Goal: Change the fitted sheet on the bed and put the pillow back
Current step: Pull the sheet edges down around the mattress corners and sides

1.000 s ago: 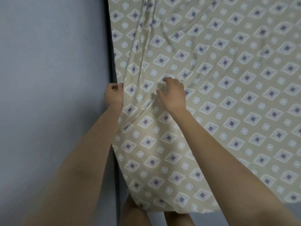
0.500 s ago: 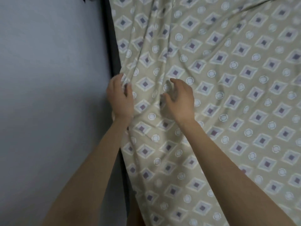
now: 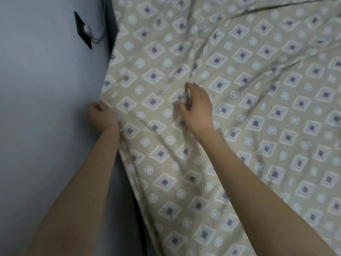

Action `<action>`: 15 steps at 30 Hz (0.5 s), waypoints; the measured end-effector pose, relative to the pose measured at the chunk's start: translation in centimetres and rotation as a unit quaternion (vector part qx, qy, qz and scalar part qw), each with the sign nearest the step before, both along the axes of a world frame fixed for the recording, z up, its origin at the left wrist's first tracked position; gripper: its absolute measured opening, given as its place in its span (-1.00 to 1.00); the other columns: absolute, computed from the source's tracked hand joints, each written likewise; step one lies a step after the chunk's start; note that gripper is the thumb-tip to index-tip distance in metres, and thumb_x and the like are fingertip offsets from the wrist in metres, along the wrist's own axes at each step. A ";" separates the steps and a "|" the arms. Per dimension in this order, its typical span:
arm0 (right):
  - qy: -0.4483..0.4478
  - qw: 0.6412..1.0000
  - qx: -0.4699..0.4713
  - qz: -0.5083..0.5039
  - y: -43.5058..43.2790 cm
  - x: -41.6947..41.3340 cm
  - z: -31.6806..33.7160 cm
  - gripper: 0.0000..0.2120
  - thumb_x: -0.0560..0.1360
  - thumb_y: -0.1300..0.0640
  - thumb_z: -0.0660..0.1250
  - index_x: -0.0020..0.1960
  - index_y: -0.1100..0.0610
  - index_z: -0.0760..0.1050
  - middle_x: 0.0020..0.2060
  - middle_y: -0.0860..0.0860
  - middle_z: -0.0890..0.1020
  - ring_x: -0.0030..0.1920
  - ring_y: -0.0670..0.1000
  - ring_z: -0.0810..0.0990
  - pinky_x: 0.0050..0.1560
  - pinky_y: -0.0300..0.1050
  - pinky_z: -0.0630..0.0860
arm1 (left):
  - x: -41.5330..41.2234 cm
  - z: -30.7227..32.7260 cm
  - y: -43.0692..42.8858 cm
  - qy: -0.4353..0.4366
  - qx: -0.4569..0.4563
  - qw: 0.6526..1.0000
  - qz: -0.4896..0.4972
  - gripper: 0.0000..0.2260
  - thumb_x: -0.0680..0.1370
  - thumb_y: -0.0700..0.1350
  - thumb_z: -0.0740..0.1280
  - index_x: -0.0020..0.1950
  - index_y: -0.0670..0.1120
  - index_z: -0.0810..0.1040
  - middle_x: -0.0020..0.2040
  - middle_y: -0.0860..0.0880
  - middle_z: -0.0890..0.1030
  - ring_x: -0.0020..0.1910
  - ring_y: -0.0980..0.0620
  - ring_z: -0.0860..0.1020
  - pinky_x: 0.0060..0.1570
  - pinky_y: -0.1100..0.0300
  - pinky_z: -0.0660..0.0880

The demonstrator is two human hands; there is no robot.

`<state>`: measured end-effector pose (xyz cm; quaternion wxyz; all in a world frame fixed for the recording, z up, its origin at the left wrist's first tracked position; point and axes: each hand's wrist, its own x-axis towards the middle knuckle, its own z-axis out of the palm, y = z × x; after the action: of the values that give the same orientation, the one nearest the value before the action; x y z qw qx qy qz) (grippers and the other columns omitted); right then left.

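A beige fitted sheet [image 3: 249, 108] with purple diamonds and white circles covers the bed and fills most of the view, creased toward the left edge. My left hand [image 3: 100, 116] is curled at the sheet's left edge, in the gap against the wall, gripping the fabric there. My right hand [image 3: 197, 106] rests on top of the sheet a little to the right, fingers bent and pressing into the cloth. No pillow is in view.
A pale blue-grey wall [image 3: 46, 89] runs along the bed's left side. On it sits a dark socket plate [image 3: 83, 30] with a plug and a thin cable. A dark narrow gap [image 3: 137, 209] separates wall and mattress lower down.
My left hand has gone from lying on the sheet's edge to a curled grip in the gap by the wall. The view has shifted up the bed, bringing the socket into sight.
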<state>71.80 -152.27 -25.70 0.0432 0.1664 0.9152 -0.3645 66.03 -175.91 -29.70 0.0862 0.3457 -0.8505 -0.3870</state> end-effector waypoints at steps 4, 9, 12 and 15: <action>0.022 1.000 0.013 0.014 -0.6 -3.2 -0.4 -0.41 0.57 -0.09 0.27 0.52 0.12 0.26 0.50 0.08 0.30 0.52 0.12 0.17 0.52 0.04 0.07 | -1.4 -1.0 -0.3 -0.038 -0.004 0.994 -0.103 -0.72 0.57 -0.33 0.17 0.23 -0.33 0.51 0.19 -0.30 0.56 0.18 -0.21 0.52 0.19 0.08 0.37; 0.038 0.998 0.036 0.022 -0.6 -7.7 -0.7 -0.42 0.59 -0.08 0.25 0.53 0.11 0.22 0.52 0.07 0.24 0.55 0.11 0.08 0.53 -0.01 -0.02 | -5.2 1.0 5.1 0.046 0.019 0.959 -0.281 -0.45 0.59 0.02 0.30 0.53 -0.08 0.25 0.47 -0.10 0.34 0.41 0.01 0.32 0.35 0.29 0.24; 0.027 0.998 0.061 0.013 -0.2 -10.9 -1.1 -0.37 0.60 -0.14 0.20 0.56 0.12 0.15 0.54 0.05 0.19 0.56 0.09 0.04 0.54 0.02 -0.06 | -8.5 1.2 7.1 -0.005 0.097 0.964 -0.250 -0.46 0.56 0.07 0.35 0.47 -0.08 0.28 0.34 -0.04 0.49 0.26 -0.02 0.49 0.18 0.24 0.41; 0.023 0.996 0.082 0.022 -0.2 -13.4 -1.2 -0.36 0.60 -0.17 0.18 0.56 0.10 0.13 0.54 0.04 0.19 0.56 0.07 0.04 0.55 0.03 -0.11 | -10.2 1.1 4.8 0.020 -0.024 0.976 -0.216 -0.80 0.64 -0.10 0.24 0.11 -0.25 0.44 -0.11 -0.13 0.58 -0.20 -0.10 0.50 -0.29 0.20 0.24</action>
<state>58.42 -152.46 -26.87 0.0162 0.1406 0.9461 -0.2913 55.80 -171.08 -28.59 0.0261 0.1435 -0.9124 -0.3825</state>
